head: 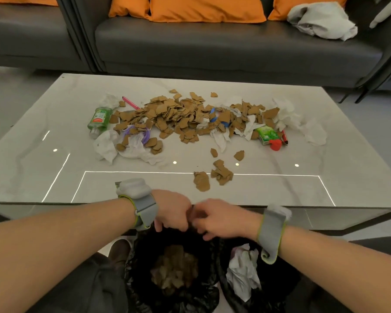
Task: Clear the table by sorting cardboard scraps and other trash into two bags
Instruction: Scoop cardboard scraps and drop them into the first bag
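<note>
Early stage: left hand (172, 210) and right hand (221, 220), fingers curled, pinch the rim of the cardboard bag (140, 256) just below the near edge of the table (54, 177). That bag and the trash bag (280, 290) hold little; most cardboard scraps (178, 116) and tissues (284, 114) lie mid-table, unsorted.

The left hand (173, 210) and right hand (224, 219) meet just below the table's near edge, fingers curled on the black plastic at the far rim of the left black bag (142, 256), which holds brown scraps. The right black bag (278, 279) holds crumpled tissue (244, 272). On the marble table (54, 136) lies a cardboard heap (178, 114) mixed with tissues, with a green bottle (99, 118) to its left and a green carton (266, 134) to its right
</note>
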The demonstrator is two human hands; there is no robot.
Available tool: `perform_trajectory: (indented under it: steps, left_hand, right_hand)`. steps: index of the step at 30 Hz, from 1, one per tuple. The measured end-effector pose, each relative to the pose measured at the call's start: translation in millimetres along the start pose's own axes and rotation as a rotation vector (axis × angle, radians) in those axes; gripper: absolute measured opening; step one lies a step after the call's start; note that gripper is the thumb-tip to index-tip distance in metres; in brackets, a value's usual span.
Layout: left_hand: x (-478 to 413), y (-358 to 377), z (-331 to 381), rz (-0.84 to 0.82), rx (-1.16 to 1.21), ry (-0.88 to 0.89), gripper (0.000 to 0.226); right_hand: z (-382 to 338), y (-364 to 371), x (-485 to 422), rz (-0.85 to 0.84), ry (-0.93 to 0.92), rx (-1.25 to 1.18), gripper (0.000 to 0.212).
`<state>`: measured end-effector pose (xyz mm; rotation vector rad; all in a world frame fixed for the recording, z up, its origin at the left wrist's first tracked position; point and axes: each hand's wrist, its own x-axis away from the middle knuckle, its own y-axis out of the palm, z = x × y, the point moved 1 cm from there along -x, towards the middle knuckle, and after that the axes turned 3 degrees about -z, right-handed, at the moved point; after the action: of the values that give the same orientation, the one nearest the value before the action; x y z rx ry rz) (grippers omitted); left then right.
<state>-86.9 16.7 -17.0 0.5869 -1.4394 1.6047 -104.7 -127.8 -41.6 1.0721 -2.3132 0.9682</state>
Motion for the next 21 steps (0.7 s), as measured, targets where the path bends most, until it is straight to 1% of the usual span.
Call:
perform_trajectory:
  steps: [1, 2, 4, 5, 6, 7, 9, 10, 11, 12, 15, 17, 21]
  left_hand:
    - [-1, -9, 3, 0.050, 0.029, 0.034, 0.029]
    - [-4, -19, 5, 0.126, 0.034, 0.074, 0.026]
    - [-10, -37, 9, 0.357, 0.002, 0.155, 0.022]
    - [-14, -44, 11, 0.469, -0.010, 0.180, 0.024]
    - [-21, -49, 12, 0.548, -0.019, 0.188, 0.030]
    - [-28, -51, 12, 0.585, -0.025, 0.177, 0.037]
    - [-41, -50, 12, 0.572, -0.054, 0.132, 0.052]
    - [-49, -51, 13, 0.554, -0.076, 0.118, 0.060]
    - [-55, -51, 13, 0.542, -0.095, 0.111, 0.067]
    - [-60, -53, 13, 0.540, -0.106, 0.110, 0.074]
    - [-70, -64, 12, 0.546, -0.089, 0.114, 0.087]
    - [-76, -72, 12, 0.541, -0.099, 0.127, 0.089]
    - [-86, -82, 13, 0.541, -0.098, 0.165, 0.085]
  right_hand:
    - [-1, -14, -1, 0.059, -0.027, -0.055, 0.015]
    - [-4, -30, -1, 0.150, -0.059, -0.062, 0.012]
    - [-4, -65, -2, 0.401, -0.118, 0.088, 0.012]
    - [-1, -81, -3, 0.518, -0.129, 0.201, 0.015]
    - [3, -94, -5, 0.598, -0.116, 0.317, 0.026]
    - [9, -103, -7, 0.629, -0.078, 0.414, 0.041]
    - [22, -110, -10, 0.571, 0.055, 0.531, 0.072]
    - [29, -112, -13, 0.536, 0.105, 0.550, 0.083]
    - [36, -113, -16, 0.513, 0.131, 0.561, 0.089]
    - [42, -112, -19, 0.502, 0.134, 0.568, 0.091]
    - [51, -113, -26, 0.516, 0.072, 0.583, 0.084]
    - [51, -116, -31, 0.538, 0.021, 0.583, 0.076]
    - [45, -116, -40, 0.560, -0.065, 0.567, 0.058]
